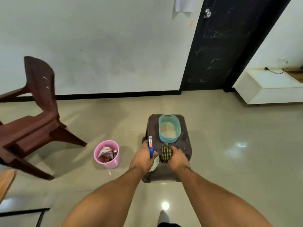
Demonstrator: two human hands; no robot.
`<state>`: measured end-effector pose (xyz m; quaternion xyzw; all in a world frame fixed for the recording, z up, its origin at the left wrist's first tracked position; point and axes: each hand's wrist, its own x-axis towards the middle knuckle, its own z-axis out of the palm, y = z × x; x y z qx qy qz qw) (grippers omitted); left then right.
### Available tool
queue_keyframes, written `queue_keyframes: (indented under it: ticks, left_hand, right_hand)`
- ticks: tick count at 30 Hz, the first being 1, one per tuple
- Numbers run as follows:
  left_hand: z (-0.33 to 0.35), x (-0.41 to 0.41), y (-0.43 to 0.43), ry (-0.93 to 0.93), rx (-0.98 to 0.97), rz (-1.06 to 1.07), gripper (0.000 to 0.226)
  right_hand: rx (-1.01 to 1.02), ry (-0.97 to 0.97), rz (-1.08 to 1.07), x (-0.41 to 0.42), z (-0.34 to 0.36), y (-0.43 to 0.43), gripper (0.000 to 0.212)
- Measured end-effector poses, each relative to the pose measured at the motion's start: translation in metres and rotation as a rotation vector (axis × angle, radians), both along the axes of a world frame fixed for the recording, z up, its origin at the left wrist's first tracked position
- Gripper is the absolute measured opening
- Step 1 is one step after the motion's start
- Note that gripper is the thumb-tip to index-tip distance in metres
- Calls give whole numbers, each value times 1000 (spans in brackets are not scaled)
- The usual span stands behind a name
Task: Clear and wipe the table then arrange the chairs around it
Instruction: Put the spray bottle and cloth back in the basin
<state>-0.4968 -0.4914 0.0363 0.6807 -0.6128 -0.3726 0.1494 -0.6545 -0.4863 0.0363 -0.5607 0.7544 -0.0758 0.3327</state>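
At the far left edge a wooden corner (pixel 6 181) shows, which may be the table, but I cannot tell. Above it stands a brown plastic chair (pixel 32 122), well apart from the hands and not yet arranged. Further right, on the floor, is a pink bin (pixel 113 164) with crumpled wrappers inside; the print on them is too small to read. The left hand (pixel 141 158) is curled firmly around a spray bottle (pixel 150 147) with a blue trigger head, held upright over the near left corner of a dark stool (pixel 185 145). Its orange label carries no writing that I can read. Just beside it, the right hand (pixel 177 158) grips a bunched checked cloth (pixel 166 153) in closed fingers. Behind both sits a teal basin (pixel 164 140) on the stool. I judge that the wiping step is in preparation. To do it well, the bottle should stay upright with the nozzle pointing away from the person, the spray should be light, and the cloth should be folded into a flat pad and not left as a ball. The strokes should overlap and go toward one edge. On the right, the black door (pixel 221 54) has chalk scribbles and a paper (pixel 182 4) hangs on the wall; neither is legible.
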Motion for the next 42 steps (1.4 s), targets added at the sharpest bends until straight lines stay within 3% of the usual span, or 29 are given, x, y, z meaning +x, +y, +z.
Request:
queue_keyframes:
  ticks: [3,10,18,22,26,33,42]
  left_hand:
    - [7,-32,-33,-14,17,-9,68]
    - [-8,-75,-134,14,35,-14,61]
    - [-59,-108,-257,47,99,-59,85]
    - [-95,-123,-298,56,187,-84,72]
    - [-120,-133,-320,-39,219,-176,83]
    - [-150,-141,-342,-41,266,-197,70]
    - [-153,-144,-353,-56,357,-155,72]
  right_hand:
    - [29,7,-8,-33,-3,-29,59]
    - [53,-22,4,-73,-21,-106,58]
    - [132,-100,-35,-91,-67,-195,50]
    - [173,-110,-35,-95,-81,-224,53]
    - [226,-130,-7,-99,-101,-239,47]
    - [267,-114,35,-110,-124,-257,53]
    - [258,-139,73,-114,-131,-262,55]
